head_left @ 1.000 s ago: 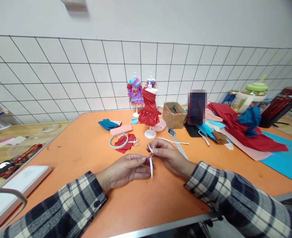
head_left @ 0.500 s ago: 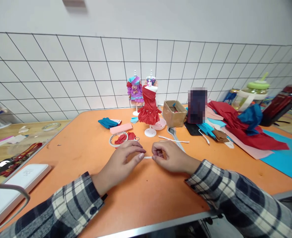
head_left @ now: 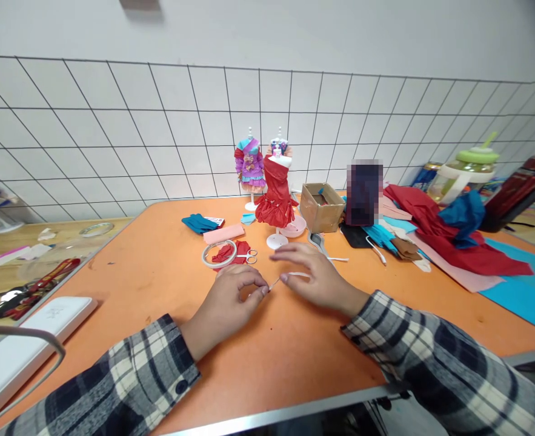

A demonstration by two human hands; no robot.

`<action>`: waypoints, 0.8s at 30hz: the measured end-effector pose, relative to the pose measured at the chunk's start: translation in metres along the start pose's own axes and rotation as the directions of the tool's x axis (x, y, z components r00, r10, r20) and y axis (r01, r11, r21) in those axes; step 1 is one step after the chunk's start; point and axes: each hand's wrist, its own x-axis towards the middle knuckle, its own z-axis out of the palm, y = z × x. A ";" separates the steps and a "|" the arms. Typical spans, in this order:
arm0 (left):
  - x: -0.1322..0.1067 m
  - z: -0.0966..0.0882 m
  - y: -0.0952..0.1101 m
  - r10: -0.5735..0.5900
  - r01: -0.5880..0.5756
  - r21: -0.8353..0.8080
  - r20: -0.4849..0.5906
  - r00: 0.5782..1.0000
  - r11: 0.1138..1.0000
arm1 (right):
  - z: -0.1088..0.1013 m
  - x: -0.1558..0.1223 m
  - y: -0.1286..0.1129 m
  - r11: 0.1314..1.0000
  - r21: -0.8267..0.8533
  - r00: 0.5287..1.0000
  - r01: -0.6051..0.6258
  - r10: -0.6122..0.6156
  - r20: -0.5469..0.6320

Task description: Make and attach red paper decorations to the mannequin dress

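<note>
My left hand [head_left: 231, 306] is closed in a pinch over the middle of the table. Between its thumb and fingertip is a thin white strip [head_left: 273, 283], slanting up to the right. My right hand [head_left: 317, 281] is just right of it, fingers stretched out and apart, thumb close to the strip's far end. Whether that thumb touches the strip I cannot tell. Beyond the hands stands a small white dress form wearing a red dress [head_left: 276, 197]. Left of it lie a tape roll [head_left: 206, 257], red cloth [head_left: 241, 249] and small scissors [head_left: 251, 257].
A second form wears a purple dress [head_left: 250, 166]. A cardboard box [head_left: 328, 217], a blurred dark upright panel [head_left: 364, 194], red cloth [head_left: 467, 248] and a dark red flask [head_left: 517, 194] are to the right. A white power bank [head_left: 35, 345] with a cable lies at left.
My right hand has opened from a curled pinch to spread fingers. The white strip has gone from level to slanted, its left end still in my left hand. The view has shifted slightly.
</note>
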 end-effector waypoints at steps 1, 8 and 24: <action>0.000 0.000 0.001 -0.011 0.011 0.008 0.001 1.000 1.000 | 0.001 0.000 0.000 0.999 -0.014 0.998 0.041 -0.040 0.042; -0.002 0.001 0.004 -0.101 0.099 0.088 0.018 0.995 0.991 | 0.011 -0.001 -0.008 0.985 -0.164 0.992 0.055 -0.035 0.121; -0.007 0.004 0.024 -0.221 0.255 -0.435 0.128 0.967 0.863 | -0.007 -0.013 -0.009 0.922 -0.139 0.922 0.362 -0.331 0.202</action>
